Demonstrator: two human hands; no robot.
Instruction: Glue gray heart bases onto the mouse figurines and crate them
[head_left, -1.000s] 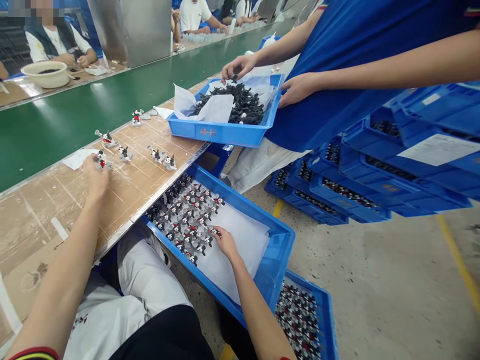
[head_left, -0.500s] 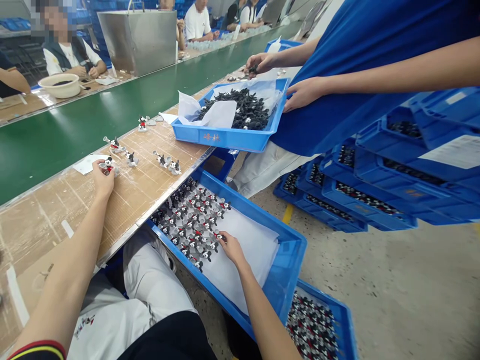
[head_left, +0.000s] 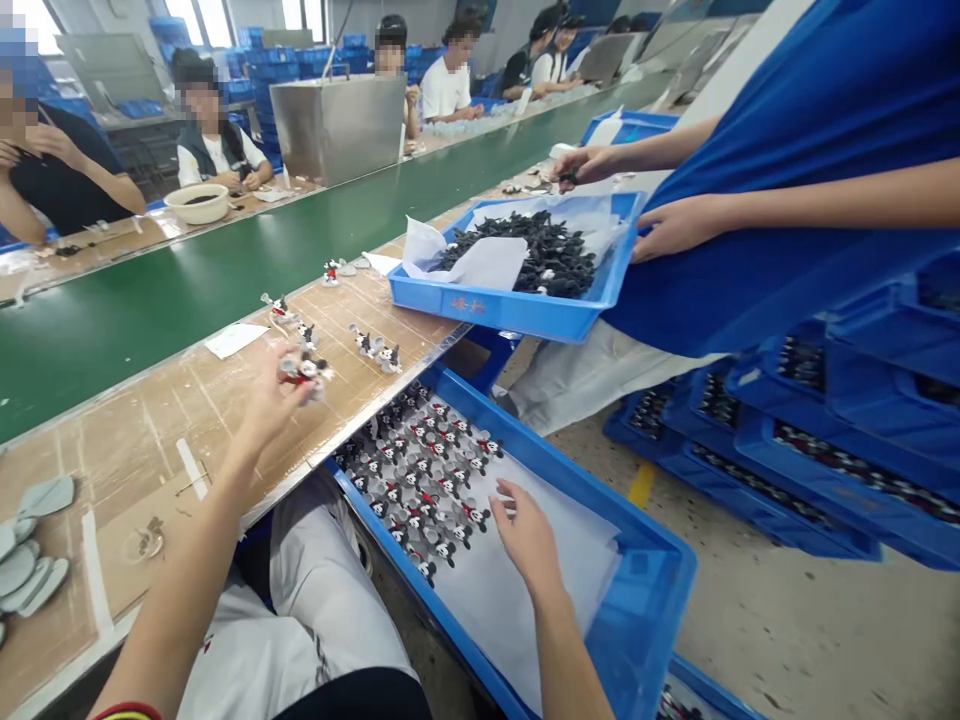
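My left hand (head_left: 274, 405) is raised above the bench, shut on a small black-and-white Mickey Mouse figurine (head_left: 304, 370) with red shorts. My right hand (head_left: 529, 535) hangs open just above white paper (head_left: 517, 620) in a blue crate (head_left: 637, 640) on my lap, beside rows of matching figurines (head_left: 427, 480). Several more figurines (head_left: 367, 343) stand on the cardboard-covered bench (head_left: 150, 430). A co-worker's hand (head_left: 581, 168) pinches small black pieces above a blue tray (head_left: 487, 315) of black parts (head_left: 525, 255). Their other hand (head_left: 675, 228) rests at the tray's edge.
A green conveyor belt (head_left: 187, 290) runs along the bench's far side, with a steel bin (head_left: 337, 130) and seated workers beyond it. Stacked blue crates (head_left: 825, 470) of figurines stand on the floor at right. Grey cut-out pieces (head_left: 30, 540) lie at the bench's left.
My left hand has lifted the figurine off the bench. My right hand has moved off the rows onto the paper, fingers apart. The co-worker's hand has moved away from the tray with black pieces.
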